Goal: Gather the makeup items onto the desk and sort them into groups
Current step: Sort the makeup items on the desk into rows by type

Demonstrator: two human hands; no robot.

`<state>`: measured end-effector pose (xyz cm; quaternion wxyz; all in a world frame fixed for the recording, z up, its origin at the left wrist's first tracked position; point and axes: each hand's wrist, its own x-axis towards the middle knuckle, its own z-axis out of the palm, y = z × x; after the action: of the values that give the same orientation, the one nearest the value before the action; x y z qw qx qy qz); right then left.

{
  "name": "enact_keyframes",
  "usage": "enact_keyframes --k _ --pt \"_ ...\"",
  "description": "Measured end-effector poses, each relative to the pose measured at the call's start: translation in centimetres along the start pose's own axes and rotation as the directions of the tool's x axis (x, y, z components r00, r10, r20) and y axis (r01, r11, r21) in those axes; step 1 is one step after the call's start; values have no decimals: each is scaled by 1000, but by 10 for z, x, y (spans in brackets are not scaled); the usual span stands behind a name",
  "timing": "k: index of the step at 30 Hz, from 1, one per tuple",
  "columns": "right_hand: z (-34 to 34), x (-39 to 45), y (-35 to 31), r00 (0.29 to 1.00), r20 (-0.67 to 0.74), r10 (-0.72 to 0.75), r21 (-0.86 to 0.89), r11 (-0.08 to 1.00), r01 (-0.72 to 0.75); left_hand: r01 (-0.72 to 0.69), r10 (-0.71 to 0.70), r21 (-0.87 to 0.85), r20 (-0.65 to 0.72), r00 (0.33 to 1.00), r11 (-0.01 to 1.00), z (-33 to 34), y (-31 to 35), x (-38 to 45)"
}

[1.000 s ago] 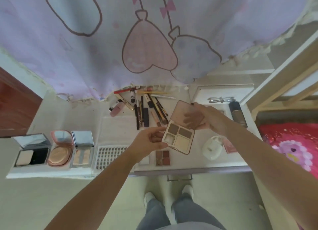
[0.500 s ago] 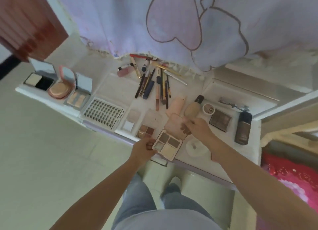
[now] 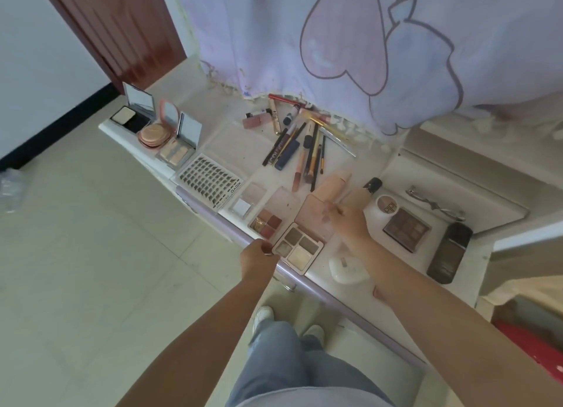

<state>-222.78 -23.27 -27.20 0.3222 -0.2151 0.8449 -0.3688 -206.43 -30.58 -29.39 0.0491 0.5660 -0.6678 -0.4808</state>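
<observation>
An open four-pan eyeshadow palette (image 3: 298, 248) with a pink lid lies at the desk's (image 3: 219, 138) front edge. My left hand (image 3: 257, 255) pinches its near-left corner. My right hand (image 3: 345, 222) holds the raised pink lid from the right. Just left of it lies a smaller open palette (image 3: 268, 222) with red and gold pans, then a clear palette (image 3: 246, 201) and a lash tray (image 3: 210, 179). Pencils and brushes (image 3: 300, 150) are grouped at the back. Three open compacts (image 3: 154, 129) stand at the far left.
Right of my hand lie two beige tubes (image 3: 335, 185), a round pot (image 3: 387, 205), a dark palette (image 3: 406, 228), a dark bottle (image 3: 449, 252), an eyelash curler (image 3: 435, 204) and a white heart-shaped case (image 3: 347, 269). A printed curtain (image 3: 335, 40) hangs behind the desk.
Both hands lowered the four-pan palette from mid-air onto the desk's front edge beside the small red palette. The view swung left and down.
</observation>
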Motion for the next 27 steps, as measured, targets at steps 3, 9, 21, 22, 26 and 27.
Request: enact_keyframes --k 3,9,21,22,26,27 --pt "-2 6 -3 999 -11 -50 -222 974 46 1 -1 5 -11 1000 1000 1 2 2" --pt "-7 15 -8 997 -22 -76 -294 953 66 19 -19 26 -19 1000 999 4 4 6" --pt "-16 6 -5 998 21 -56 -239 969 59 -23 24 44 -30 999 999 4 0 7" --pt "-19 4 -5 998 21 -57 -223 973 60 -33 35 49 -40 999 998 2 0 5" --pt "-32 -5 1 996 -21 -83 -153 985 79 -127 135 102 -77 988 987 -2 1 -5" --pt "-39 -8 6 993 -45 -110 -152 983 102 -171 181 123 -74 981 977 -3 2 -9"
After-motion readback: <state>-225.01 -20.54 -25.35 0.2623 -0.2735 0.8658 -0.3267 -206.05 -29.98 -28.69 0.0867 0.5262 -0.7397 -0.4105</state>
